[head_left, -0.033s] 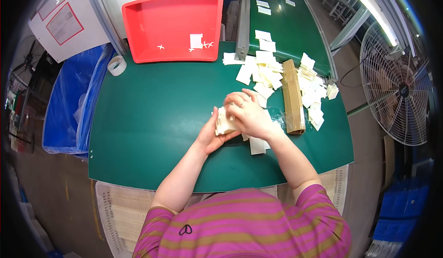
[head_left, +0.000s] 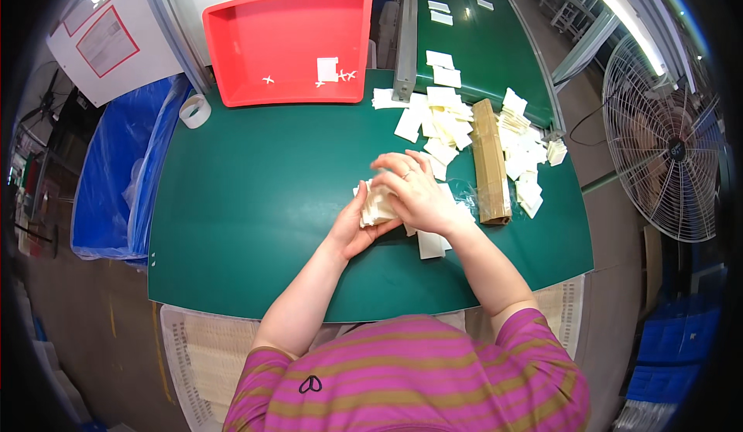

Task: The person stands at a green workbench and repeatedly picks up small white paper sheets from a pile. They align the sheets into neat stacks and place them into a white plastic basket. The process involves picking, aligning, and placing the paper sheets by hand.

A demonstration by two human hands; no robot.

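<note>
Two hands meet over one small stack of cream cards (head_left: 376, 204), which sits on the green table (head_left: 255, 200) just left of the long brown cardboard box (head_left: 491, 161). Left hand (head_left: 357, 229): cupped beneath and beside the stack, palm up, fingers curled against its lower edge. Right hand (head_left: 418, 192): laid over the top of the stack, fingers bent down onto it, a ring visible on one finger. Both hands are clamped on the stack, pressing it between them; the stack appears slightly raised off the table surface, though contact with the table cannot be confirmed.

Cardboard box: lying flat, long axis running away from the person, on the right part of the table. Loose cream cards (head_left: 437, 122) lie scattered to the left of the box and beyond its far end; more loose cards (head_left: 526, 161) lie heaped on its right side. A single card (head_left: 430, 244) lies flat just left of the box's near end, close under the right wrist.

Red tray (head_left: 232, 45): well to the far left of the box, at the far edge of the table, with one white slip and a few small white scraps on its floor. Roll of tape (head_left: 194, 111): on the table, just beside the tray's near left corner. Blue bin (head_left: 108, 192): off the table's left edge. Wire-guard fan (head_left: 665, 146): standing off the table, well to the right of the box.
</note>
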